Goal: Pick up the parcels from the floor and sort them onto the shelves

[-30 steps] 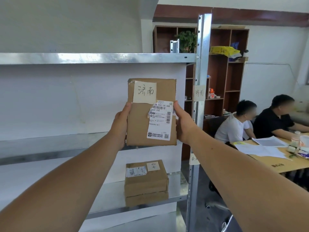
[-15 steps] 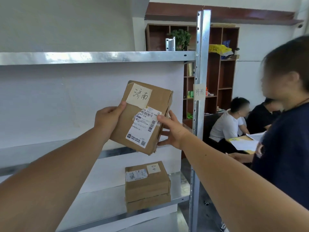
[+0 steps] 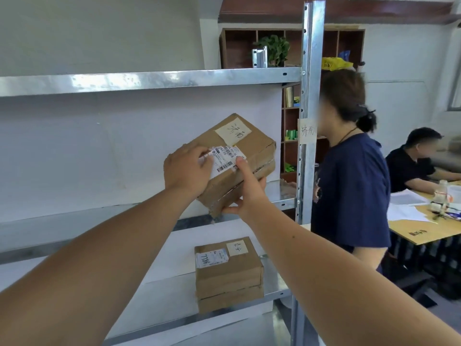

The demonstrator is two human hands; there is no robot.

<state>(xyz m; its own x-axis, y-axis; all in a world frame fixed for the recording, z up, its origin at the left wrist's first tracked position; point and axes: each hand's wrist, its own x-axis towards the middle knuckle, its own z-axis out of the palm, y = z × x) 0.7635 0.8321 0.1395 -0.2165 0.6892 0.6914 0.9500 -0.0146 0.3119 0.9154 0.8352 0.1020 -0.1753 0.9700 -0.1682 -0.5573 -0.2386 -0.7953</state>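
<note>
The metal rack (image 3: 309,101) stood against a white wall. A box (image 3: 228,273) sat on its lower shelf (image 3: 169,298). Just above the middle shelf (image 3: 282,196), a tilted parcel (image 3: 249,151) was gripped by both hands: left (image 3: 187,171) on top, right (image 3: 247,193) at its near edge.

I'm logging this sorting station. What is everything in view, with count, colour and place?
held parcel: 1, brown, tilted above middle shelf
stacked parcels: 2, brown, lower shelf
rack: 1, grey metal, front
post label: 1, white, on rack upright
bookcase: 1, dark brown, behind
plant: 1, green, in bookcase
table: 1, tan, right
people: 2, one standing, one seated, right
left hand: on parcel's top
right hand: under parcel's near edge
</note>
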